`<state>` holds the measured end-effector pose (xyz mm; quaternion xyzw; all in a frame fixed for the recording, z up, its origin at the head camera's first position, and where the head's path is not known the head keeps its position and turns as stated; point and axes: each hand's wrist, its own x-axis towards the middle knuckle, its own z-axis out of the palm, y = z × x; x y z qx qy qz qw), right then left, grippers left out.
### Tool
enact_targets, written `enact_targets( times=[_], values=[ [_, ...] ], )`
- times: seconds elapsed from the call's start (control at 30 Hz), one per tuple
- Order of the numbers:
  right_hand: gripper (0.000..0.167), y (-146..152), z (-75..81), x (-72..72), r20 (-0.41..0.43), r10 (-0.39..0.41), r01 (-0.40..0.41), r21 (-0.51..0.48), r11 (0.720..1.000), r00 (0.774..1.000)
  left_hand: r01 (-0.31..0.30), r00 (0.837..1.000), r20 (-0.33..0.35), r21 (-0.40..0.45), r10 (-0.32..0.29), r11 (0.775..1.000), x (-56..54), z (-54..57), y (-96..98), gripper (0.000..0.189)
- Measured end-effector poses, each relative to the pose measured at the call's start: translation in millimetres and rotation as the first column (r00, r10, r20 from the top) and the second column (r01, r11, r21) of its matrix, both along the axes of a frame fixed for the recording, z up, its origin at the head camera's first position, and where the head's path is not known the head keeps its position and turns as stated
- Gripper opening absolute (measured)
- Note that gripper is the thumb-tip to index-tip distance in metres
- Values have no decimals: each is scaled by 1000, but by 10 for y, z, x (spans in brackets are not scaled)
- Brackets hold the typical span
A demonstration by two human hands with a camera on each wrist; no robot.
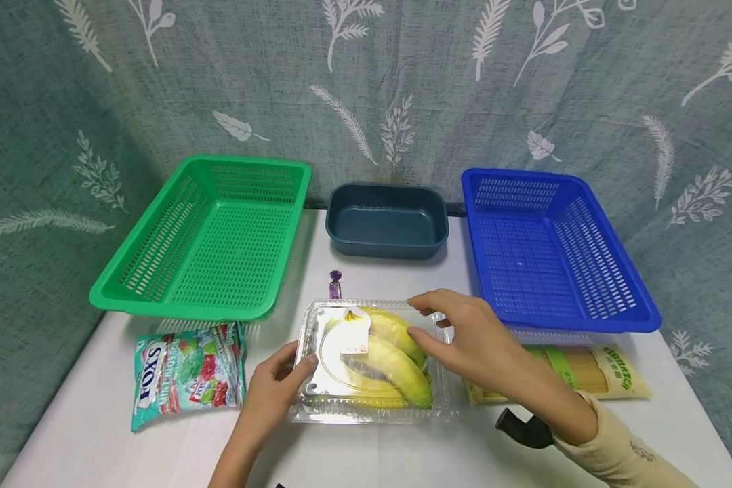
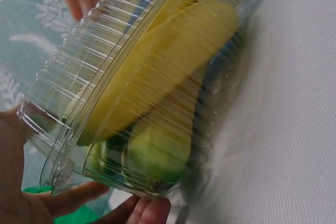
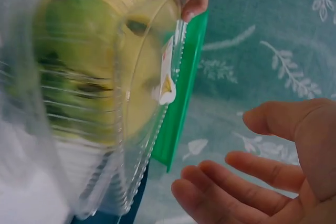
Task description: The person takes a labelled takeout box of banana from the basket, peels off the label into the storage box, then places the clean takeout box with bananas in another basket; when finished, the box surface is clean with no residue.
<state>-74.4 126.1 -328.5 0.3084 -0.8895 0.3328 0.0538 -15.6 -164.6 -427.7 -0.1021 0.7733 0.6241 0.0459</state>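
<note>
So the box (image 1: 375, 415) sits just below the middle of the frame, see-through, with bananas (image 1: 396, 366) inside and a small label (image 1: 355, 337) on its lid. Left hand (image 1: 277, 383) is pinching the box's left side, thumb up by the lid and fingers under the bottom edge. Right hand (image 1: 463, 332) is over by the box's right end, fingers spread and loosely bent, and the right wrist view shows it apart from the plastic, gripping nothing. Green basket (image 1: 238, 244) is left of centre, blue basket (image 1: 518, 257) upper right, dark tray (image 1: 387, 227) between them. A candy (image 1: 335, 286) pokes out behind the box, a Fox's bag (image 1: 189, 374) is lower left, and a pasta pack (image 1: 585, 371) lies lower right, partly behind the right arm
</note>
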Motion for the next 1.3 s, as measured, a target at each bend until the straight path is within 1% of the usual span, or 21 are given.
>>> enact_targets(
  times=[0.23, 0.4, 0.6, 0.8, 1.0, 1.1, 1.23, 1.3],
  values=[
    [29, -243, 9, -159, -36, 104, -100, 90, 991, 994, 6, 1000, 6, 5, -6, 1000, 1, -2, 5, 53],
    [29, -407, 15, -221, -5, 139, -136, 162, 977, 990, -3, 1000, 16, 2, 3, 1000, 1, -12, -5, 54],
    [31, -571, 12, -296, 31, 184, -186, 249, 950, 982, -17, 1000, 17, -2, 17, 1000, 7, -25, -18, 53],
    [31, -718, 27, -377, 26, 231, -227, 333, 915, 972, -22, 1000, 14, -14, 22, 1000, 12, -23, -19, 53],
    [23, -839, -21, -459, 14, 249, -233, 405, 884, 968, -19, 999, 27, -35, 20, 999, 23, -9, -20, 55],
    [23, -877, -35, -465, 15, 243, -225, 436, 871, 970, -14, 1000, 24, -33, 15, 999, 29, -2, -21, 55],
    [26, -896, -41, -452, 7, 240, -216, 455, 864, 971, -11, 1000, 12, -31, 11, 999, 19, 6, -12, 55],
    [24, -898, -48, -449, -4, 242, -214, 454, 865, 970, -11, 1000, 8, -31, 11, 999, 12, 8, -5, 54]
  ],
)
